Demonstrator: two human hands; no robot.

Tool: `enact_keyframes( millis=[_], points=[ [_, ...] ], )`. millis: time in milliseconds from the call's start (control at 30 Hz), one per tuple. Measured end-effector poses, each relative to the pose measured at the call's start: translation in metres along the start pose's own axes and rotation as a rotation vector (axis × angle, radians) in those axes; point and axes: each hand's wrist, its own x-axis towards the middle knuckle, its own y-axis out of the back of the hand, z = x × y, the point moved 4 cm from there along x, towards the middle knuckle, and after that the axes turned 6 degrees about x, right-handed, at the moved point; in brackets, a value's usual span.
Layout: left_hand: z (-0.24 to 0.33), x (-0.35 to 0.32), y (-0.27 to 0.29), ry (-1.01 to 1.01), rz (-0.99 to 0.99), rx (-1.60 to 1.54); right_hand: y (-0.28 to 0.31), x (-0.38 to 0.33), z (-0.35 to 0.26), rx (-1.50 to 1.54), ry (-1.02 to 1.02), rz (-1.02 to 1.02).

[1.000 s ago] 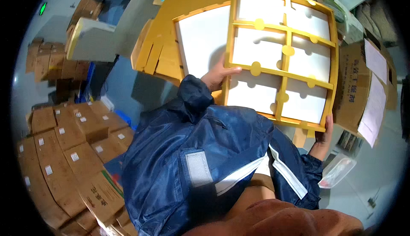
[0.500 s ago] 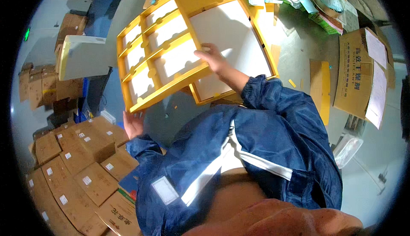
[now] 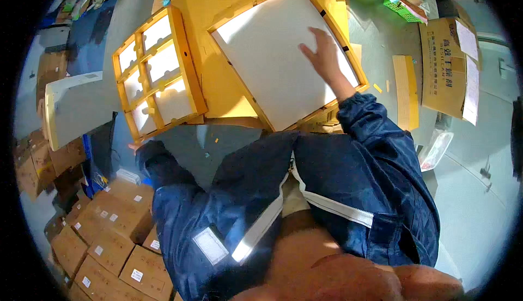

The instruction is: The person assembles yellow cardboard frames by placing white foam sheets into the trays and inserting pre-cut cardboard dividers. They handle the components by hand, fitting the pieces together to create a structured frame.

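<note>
The right hand (image 3: 321, 56) lies open, steadying the white panel (image 3: 283, 67); the left hand (image 3: 136, 147), mostly hidden, grips the yellow divider frame (image 3: 158, 75) from below, its closure unclear.

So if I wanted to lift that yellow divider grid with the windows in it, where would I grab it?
Probably by its outer border, from the near lower corner, where the left hand already meets the yellow divider grid. That thicker frame edge overhangs the yellow table, so fingers can get under it; the inner strips look thin.
</note>
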Motion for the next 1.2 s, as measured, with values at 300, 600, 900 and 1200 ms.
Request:
enact_keyframes(
  millis=[300, 600, 900, 1200],
  points=[
    [0.296, -0.382, -0.125, -1.567, -0.364, -0.223, 0.090, -0.110, 0.190, 0.055, -0.580, -0.262],
    [0.281, -0.424, -0.241, -1.488, -0.875, 0.294, 0.158, -0.130, 0.233, -0.037, -0.610, -0.292],
    [0.307, -0.611, -0.124, -1.731, -0.461, -0.098, 0.245, -0.265, 0.332, -0.599, -0.923, 0.070],
    [0.203, -0.923, -0.019, -1.522, -1.638, -0.064, 0.264, -0.283, 0.342, 0.111, -0.751, 0.026]
  ],
)
